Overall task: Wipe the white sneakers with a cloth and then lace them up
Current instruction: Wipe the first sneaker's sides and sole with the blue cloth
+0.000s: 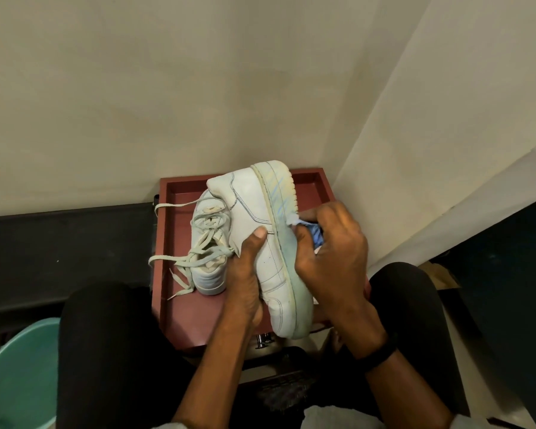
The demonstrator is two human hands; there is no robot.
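Fingers [305, 243] of our right hand [331, 258] curl around a bunched blue cloth [314, 232] and press it against the sole edge of the sneaker we hold [270, 239]. Our left hand [245, 274] grips that same shoe from the other side, thumb laid across its white upper, the rest of the fingers hidden behind it. The shoe is tipped on its side above the red tray [174, 230], sole turned to the right, toe near our body and heel pointing away toward the wall.

What matters for the coming stroke is that line: the shoe's long axis runs from us outward, and the cloth sits about midway along the sole's rim, directly to the right of it. We judge that the wipe should travel along this rim, toward the heel or back toward the toe, with the right hand doing the work and the left only steadying.

Our second sneaker [208, 249] stands in the tray just left of the held one, its laces [180, 258] loose and spilling over the tray's edge. Lacing is not yet begun; the sole of the held shoe shows grime and bluish streaks.
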